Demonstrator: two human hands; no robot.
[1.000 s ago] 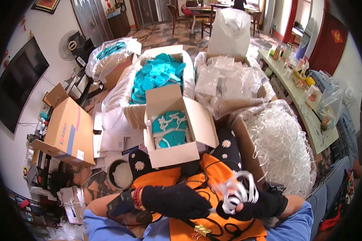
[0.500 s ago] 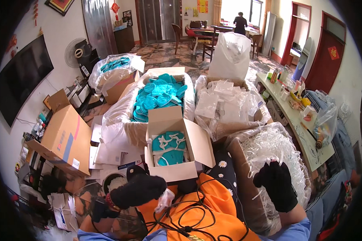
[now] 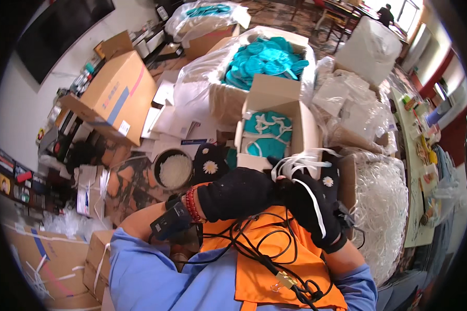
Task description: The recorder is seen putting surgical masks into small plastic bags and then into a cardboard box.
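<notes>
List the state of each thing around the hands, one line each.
left hand, gloved, fingers curled, grasp hidden
right hand, gloved, closed on white straps
white straps, looped, one trailing across the right glove
small box, flaps open
teal masks, lying inside the small box
strap box, open, full of tangled straps
bowl, holding white granules
left carton, flaps open
television, screen dark

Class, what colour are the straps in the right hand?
The straps are white, best seen in the head view.
</notes>
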